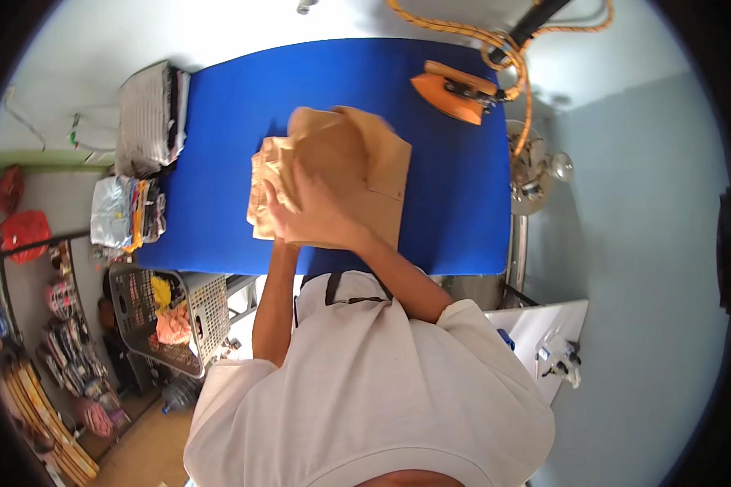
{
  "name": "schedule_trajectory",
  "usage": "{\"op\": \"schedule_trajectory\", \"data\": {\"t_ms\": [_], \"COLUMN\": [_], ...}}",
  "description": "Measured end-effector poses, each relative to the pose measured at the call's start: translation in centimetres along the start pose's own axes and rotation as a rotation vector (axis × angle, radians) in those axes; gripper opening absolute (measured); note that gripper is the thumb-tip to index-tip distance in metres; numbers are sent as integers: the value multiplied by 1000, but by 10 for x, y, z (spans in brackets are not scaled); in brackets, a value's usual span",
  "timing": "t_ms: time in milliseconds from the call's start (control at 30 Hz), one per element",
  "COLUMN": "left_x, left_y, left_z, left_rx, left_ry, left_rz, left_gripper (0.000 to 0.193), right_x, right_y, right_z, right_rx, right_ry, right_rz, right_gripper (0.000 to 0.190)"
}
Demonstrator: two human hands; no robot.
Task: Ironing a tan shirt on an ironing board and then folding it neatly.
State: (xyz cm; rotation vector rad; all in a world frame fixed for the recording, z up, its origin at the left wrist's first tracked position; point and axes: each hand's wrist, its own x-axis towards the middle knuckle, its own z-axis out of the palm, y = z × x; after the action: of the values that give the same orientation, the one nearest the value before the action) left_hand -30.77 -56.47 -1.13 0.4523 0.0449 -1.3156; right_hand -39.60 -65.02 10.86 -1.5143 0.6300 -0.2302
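Note:
A tan cloth garment (381, 219), partly folded, lies on a blue-covered ironing table (457, 201) before me. Its upper edge is raised and blurred, and a short slit like a pocket opening shows on its right part. My right hand (320, 213) reaches across from the right and lies over the garment's left side, thumb and fingers spread. From below, my left forearm comes up to the same side; most of my left hand is hidden behind the right hand and cloth, so its grip does not show.
An orange iron (448, 94) with a looped orange hose (515, 67) rests at the table's far right. Stacks of folded clothes (146, 119) and plastic-wrapped clothes (119, 213) line the left edge. A grey perforated laundry basket (207, 310) holding cloth stands below left.

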Motion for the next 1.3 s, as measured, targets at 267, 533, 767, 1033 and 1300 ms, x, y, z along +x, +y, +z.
{"op": "schedule_trajectory", "data": {"t_ms": [267, 533, 767, 1033, 1300], "left_x": [-15, -21, -18, -9, -38], "left_y": [55, 90, 75, -9, 3], "left_z": [-122, -113, -88, -80, -88], "left_rx": [165, 657, 1818, 2195, 2286], "left_ry": [330, 536, 663, 540, 595], "left_rz": [255, -169, 310, 373, 407], "left_gripper": [66, 49, 47, 49, 56], "right_x": [-4, 4, 5, 49, 80], "right_y": [113, 168, 191, 169, 167], "right_z": [27, -37, -42, -13, -14], "right_rx": [-408, -1007, -1117, -1024, -1082], "right_ry": [-21, 478, 226, 120, -185], "right_rz": [-334, -269, -337, -607, -686], "right_gripper": [39, 51, 53, 58, 51]}}
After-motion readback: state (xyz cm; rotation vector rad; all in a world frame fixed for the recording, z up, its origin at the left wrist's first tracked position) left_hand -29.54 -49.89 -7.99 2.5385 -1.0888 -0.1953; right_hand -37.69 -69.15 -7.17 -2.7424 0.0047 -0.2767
